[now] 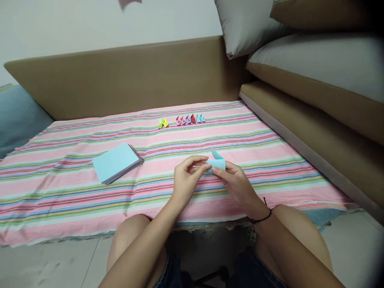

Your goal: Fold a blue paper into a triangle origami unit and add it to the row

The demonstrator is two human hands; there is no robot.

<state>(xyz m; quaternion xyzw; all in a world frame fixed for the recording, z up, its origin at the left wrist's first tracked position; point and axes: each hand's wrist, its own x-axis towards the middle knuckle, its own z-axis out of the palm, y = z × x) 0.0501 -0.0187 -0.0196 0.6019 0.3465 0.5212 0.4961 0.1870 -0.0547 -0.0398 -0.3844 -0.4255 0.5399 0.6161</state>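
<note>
Both of my hands pinch a small light-blue paper point(217, 163), partly folded, just above the striped cloth point(60, 192). My left hand point(187, 180) grips its left edge with thumb and fingers closed. My right hand point(237, 184) holds its right side, with a black band round the wrist. A stack of coloured paper sheets point(116, 162), light blue on top, lies to the left of my hands. Farther back stands a row of small folded paper pieces point(182, 119) in yellow, green, pink, purple, red and blue.
The striped cloth covers a low brown couch seat with a brown backrest point(126, 76) behind. Brown and grey cushions point(315, 68) are stacked at the right. A blue cushion point(18, 116) sits at the far left. My bare knees are at the cloth's front edge.
</note>
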